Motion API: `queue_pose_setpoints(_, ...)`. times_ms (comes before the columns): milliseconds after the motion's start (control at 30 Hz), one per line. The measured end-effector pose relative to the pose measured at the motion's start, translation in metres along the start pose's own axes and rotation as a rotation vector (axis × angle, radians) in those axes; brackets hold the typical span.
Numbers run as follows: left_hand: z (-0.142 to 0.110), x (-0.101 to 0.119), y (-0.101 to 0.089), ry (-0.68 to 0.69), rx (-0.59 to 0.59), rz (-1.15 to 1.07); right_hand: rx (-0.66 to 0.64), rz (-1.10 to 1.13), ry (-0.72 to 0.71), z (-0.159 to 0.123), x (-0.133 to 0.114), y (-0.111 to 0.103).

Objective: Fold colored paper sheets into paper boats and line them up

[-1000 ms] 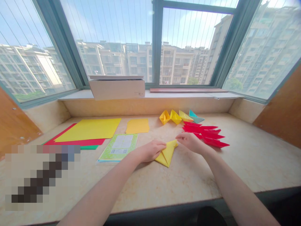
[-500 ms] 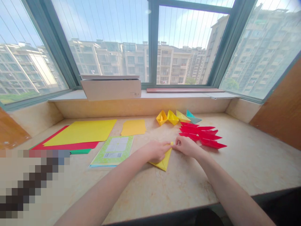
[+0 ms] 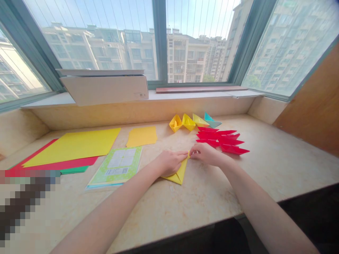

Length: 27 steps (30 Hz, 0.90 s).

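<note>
Head view: two hands at one folded yellow paper, one box beyond.

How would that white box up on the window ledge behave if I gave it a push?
The white box looks like thin card, so it's probably fairly light, though its contents are hidden. Its flat sides suggest it would slide rather than roll. Its lid seems slightly raised, so it might shift or flap.
</note>
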<state>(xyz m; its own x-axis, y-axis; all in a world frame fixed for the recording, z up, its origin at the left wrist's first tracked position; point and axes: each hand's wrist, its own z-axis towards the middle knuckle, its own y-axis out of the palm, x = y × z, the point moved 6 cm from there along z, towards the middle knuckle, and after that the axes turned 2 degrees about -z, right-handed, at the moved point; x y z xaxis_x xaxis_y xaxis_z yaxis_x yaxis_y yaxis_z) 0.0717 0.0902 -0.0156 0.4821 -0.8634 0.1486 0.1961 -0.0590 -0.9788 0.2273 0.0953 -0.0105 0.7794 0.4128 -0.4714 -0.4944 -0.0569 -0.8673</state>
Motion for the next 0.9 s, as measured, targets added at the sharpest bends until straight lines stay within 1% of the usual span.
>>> queue_pose_setpoints(133,-0.001,0.000,-0.002,-0.007,-0.007,0.011,0.052,-0.031,-0.095,0.005,-0.005,0.002)
queue_pose_setpoints(267,-0.005,0.000,-0.005,0.034,-0.009,0.014,0.074,-0.052,-0.185,0.005,-0.011,0.003)
queue_pose_setpoints(367,-0.007,-0.001,-0.005,0.067,0.004,0.016,0.083,-0.068,-0.210,0.004,-0.013,0.003)
queue_pose_setpoints(433,-0.007,-0.002,-0.003,0.082,-0.007,0.037,0.074,-0.072,-0.213,0.004,-0.014,0.004)
queue_pose_setpoints(600,-0.006,0.000,-0.002,0.094,-0.009,0.091,0.051,-0.057,-0.176,0.009,-0.009,0.010)
queue_pose_setpoints(767,-0.009,0.003,-0.006,0.082,0.026,0.006,0.071,-0.022,-0.041,0.015,-0.003,0.012)
queue_pose_setpoints(900,-0.010,0.004,-0.006,0.116,0.052,-0.035,0.051,0.004,0.004,0.017,-0.004,0.013)
